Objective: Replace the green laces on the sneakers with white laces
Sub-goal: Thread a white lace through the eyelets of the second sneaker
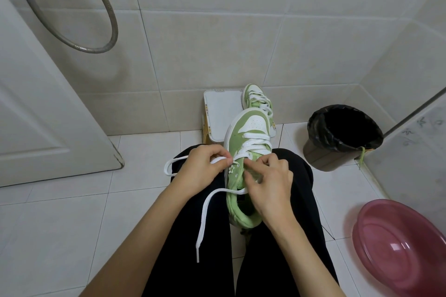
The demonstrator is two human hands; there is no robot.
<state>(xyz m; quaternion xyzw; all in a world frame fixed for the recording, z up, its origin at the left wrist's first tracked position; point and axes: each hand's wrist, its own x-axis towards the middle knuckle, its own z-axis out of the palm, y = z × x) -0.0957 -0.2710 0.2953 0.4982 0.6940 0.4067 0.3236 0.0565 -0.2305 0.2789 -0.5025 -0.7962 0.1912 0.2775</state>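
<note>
Threading is the step, I judge: the sneaker (pixel 251 131) lies on your lap, your left hand (pixel 207 166) pinches the white lace (pixel 257 138) beside an eyelet, your right hand (pixel 268 181) grips the upper with curled fingers. Pull the lace flat, not twisted

Plain black trousers (pixel 217 248) cover both legs (the forearms (pixel 144 236) are bare)
</note>
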